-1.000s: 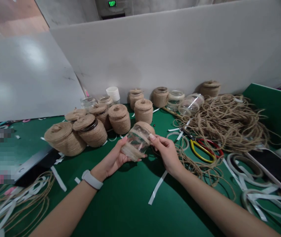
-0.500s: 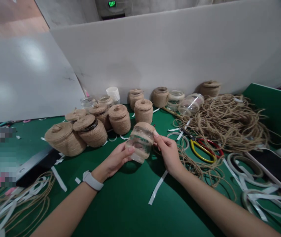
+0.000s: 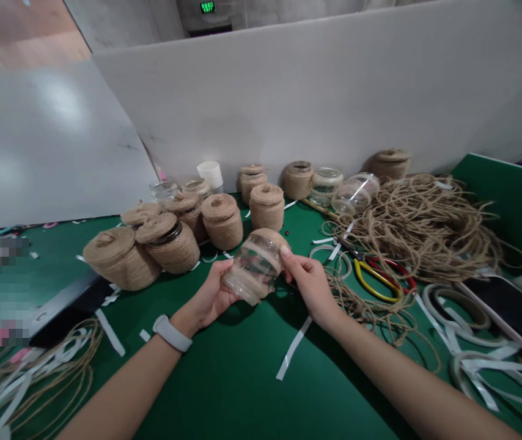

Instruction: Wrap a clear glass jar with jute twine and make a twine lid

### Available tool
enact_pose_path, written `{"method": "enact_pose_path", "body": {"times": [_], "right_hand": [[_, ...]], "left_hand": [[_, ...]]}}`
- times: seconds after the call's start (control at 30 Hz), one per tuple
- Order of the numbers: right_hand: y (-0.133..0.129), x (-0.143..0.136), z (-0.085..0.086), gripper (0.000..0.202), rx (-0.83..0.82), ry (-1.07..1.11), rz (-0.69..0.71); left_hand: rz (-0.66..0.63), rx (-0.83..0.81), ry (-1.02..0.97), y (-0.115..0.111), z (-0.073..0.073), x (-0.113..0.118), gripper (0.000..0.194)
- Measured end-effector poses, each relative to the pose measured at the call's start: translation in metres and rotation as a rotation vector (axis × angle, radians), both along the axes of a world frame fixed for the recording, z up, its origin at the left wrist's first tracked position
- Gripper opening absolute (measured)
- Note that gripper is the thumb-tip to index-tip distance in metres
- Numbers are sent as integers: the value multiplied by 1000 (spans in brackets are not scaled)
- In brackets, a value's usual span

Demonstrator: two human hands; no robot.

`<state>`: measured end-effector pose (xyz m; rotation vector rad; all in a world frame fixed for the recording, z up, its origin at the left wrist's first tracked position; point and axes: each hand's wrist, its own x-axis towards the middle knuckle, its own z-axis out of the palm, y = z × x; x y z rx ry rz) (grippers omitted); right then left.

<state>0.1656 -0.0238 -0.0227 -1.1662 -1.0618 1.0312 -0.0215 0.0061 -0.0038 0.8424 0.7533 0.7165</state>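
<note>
A clear glass jar (image 3: 255, 266) is held tilted above the green table, its twine-wrapped end up and to the right and its bare glass end down and to the left. Pale bands run round its glass. My left hand (image 3: 215, 295) holds the lower left side of the jar, the fingers beneath it. At the upper right, my right hand (image 3: 307, 281) grips the twine-wrapped end between thumb and fingers. Loose twine (image 3: 364, 308) lies just right of my right hand.
Several twine-covered jars (image 3: 222, 221) stand behind and left. Beyond my right hand are a big twine heap (image 3: 426, 229), red and yellow-handled tools (image 3: 378, 281), tape rolls (image 3: 465, 311) and a phone (image 3: 511, 311). White strips (image 3: 294, 348) lie on the green table (image 3: 224, 391).
The jar has tilted further, its bare end swinging left. My left thumb has moved off the front of the glass, while my right hand stays at the twine-wrapped end.
</note>
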Motion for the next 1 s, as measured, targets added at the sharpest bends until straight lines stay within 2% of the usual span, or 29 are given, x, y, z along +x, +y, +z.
{"method": "enact_pose_path", "body": {"times": [0.13,0.33,0.6,0.8,1.0], "right_hand": [[0,-1,-2,63,-8,34,-52],[-1,-3,1,60,-44,64,-43],[-3,-2,2,58,17,7,-58],[-3,-3,5,57,92,-10,-53],[-9,-7,8,55,139,-45,-91]], "left_hand": [[31,13,-11,0,-3,-1,45],[-12,149,-15,-3,-4,1,63],[25,104,-25,-2,2,6,52],[-24,161,9,-3,-2,6,46],[-35,268,50,-7,2,9,64]]}}
